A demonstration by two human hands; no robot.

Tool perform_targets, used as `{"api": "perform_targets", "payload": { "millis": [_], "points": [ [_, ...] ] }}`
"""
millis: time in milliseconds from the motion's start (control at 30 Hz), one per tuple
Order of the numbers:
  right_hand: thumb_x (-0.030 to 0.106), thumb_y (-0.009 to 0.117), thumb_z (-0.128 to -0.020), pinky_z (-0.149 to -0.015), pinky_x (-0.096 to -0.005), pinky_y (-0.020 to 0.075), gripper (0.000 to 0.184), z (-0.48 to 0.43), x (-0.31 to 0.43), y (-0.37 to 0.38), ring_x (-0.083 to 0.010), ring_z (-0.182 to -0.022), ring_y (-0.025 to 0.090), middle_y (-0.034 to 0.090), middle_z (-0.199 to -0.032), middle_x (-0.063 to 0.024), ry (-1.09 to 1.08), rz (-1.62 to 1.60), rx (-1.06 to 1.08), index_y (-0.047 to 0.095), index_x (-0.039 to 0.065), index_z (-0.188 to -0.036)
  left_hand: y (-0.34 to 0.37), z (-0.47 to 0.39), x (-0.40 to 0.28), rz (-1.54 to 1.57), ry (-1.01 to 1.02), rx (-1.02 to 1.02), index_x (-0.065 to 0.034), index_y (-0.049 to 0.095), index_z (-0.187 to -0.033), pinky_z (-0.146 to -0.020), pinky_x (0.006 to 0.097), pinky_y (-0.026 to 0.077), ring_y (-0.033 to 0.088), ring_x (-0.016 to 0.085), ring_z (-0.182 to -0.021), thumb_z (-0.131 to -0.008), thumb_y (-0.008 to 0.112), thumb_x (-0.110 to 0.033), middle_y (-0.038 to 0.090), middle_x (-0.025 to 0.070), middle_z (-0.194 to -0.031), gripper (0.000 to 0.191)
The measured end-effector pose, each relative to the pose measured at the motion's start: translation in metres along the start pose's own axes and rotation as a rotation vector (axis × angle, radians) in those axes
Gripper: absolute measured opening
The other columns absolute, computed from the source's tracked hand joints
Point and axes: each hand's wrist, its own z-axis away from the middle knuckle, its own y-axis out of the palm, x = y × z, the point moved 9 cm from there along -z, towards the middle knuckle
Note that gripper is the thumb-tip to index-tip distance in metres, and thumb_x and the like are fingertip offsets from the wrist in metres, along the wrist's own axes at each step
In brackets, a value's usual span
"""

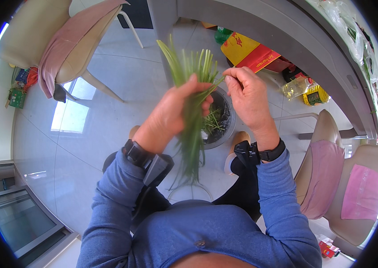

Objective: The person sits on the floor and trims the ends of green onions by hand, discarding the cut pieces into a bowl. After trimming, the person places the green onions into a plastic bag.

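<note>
My left hand is closed around a bunch of long green leafy stalks, which look like Chinese chives. Their pale cut ends point up and away from me, and the thin dark leaves hang towards my lap, slightly blurred. My right hand pinches the tip of one thin green stalk between thumb and forefinger, just right of the bunch. Below both hands, a round grey bin with a dark liner stands on the floor between my feet, holding green scraps. My left hand partly hides the bin.
A grey table arches over the upper right, with plastic bags on it. Under it lie a red and yellow box, a clear bottle and a yellow oil bottle. Chairs with pink cloths stand upper left and right.
</note>
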Motion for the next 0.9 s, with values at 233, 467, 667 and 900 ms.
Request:
{"api": "perform_targets", "payload": {
  "millis": [233, 467, 667, 900],
  "points": [
    [0.009, 0.057, -0.092, -0.054, -0.019, 0.0438, 0.009, 0.003, -0.013, -0.006, -0.0046, -0.057, 0.051, 0.06, -0.077, -0.0007, 0.178, -0.192, -0.117, 0.06, 0.001, -0.096, 0.007, 0.005, -0.004, -0.143, 0.048, 0.046, 0.0047, 0.061, -0.11, -0.06, 0.026, 0.051, 0.059, 0.014, -0.067, -0.089, 0.062, -0.018, 0.062, 0.007, -0.082, 0.031],
    [0.012, 0.058, -0.093, -0.05, -0.017, 0.0385, 0.011, 0.005, -0.025, -0.005, -0.0028, -0.055, 0.047, 0.059, -0.076, -0.0025, 0.348, -0.399, -0.14, 0.057, 0.001, -0.093, 0.01, 0.004, -0.006, -0.24, 0.083, 0.057, 0.0048, 0.061, -0.111, -0.059, 0.0251, 0.05, 0.06, 0.014, -0.066, -0.085, 0.064, -0.006, 0.062, 0.0067, -0.08, 0.028],
    [0.015, 0.06, -0.092, -0.05, -0.0173, 0.0371, 0.016, 0.001, -0.019, -0.009, -0.0028, -0.055, 0.044, 0.058, -0.075, -0.0013, 0.235, -0.348, -0.192, 0.056, 0.0, -0.092, 0.007, 0.006, -0.005, -0.159, 0.071, 0.027, 0.0034, 0.062, -0.102, -0.058, 0.026, 0.051, 0.06, 0.015, -0.065, -0.084, 0.066, -0.005, 0.063, 0.0066, -0.08, 0.021],
    [0.016, 0.066, -0.088, -0.049, -0.0173, 0.0353, 0.016, 0.008, -0.022, 0.027, -0.003, -0.055, 0.045, 0.056, -0.07, 0.0015, 0.399, -0.533, 0.183, 0.059, 0.002, -0.086, 0.008, 0.005, -0.01, -0.187, 0.136, 0.027, -0.0025, 0.062, -0.093, -0.062, 0.0265, 0.051, 0.058, 0.013, -0.065, -0.085, 0.066, -0.01, 0.06, 0.0029, -0.077, 0.011]
  ]
}}
